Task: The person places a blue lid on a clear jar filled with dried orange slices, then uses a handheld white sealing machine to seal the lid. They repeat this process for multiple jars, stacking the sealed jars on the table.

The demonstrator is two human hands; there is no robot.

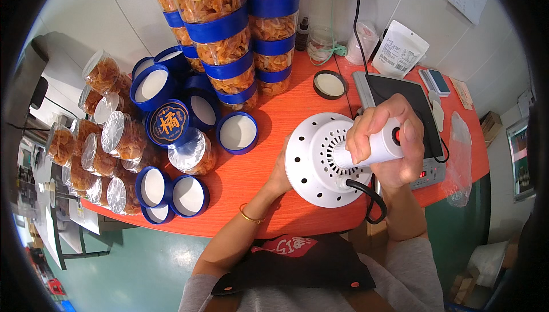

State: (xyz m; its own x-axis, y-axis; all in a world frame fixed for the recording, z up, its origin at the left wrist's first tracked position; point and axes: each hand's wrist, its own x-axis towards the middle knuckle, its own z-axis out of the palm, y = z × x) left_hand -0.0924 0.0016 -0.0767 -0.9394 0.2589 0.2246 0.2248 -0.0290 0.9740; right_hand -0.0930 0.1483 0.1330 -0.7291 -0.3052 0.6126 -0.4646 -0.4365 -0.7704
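My right hand (pixel 392 140) is wrapped around the white handle of a round, corded electric device (pixel 311 157), probably a handheld induction sealer, with a red button at the handle's end. The device's vented white disc hides whatever is beneath it. Low beside the disc's left edge is my left hand (pixel 281 168), its fingers hidden under the disc, so its grip cannot be told. Left of it stand clear jars of dried orange pieces (pixel 201 153) with silvery tops. Blue lids (pixel 237 133) with white linings lie around them, and one blue lid with printed writing (pixel 167 123) rests face up.
Tall stacks of blue-lidded jars (pixel 227 52) stand at the back of the red table (pixel 240 187). A black round lid (pixel 329 84), an electronic unit with a lit display (pixel 422 179), a white pouch (pixel 399 50), a small scale (pixel 434 82) and a clear plastic bag (pixel 459 162) are behind and right.
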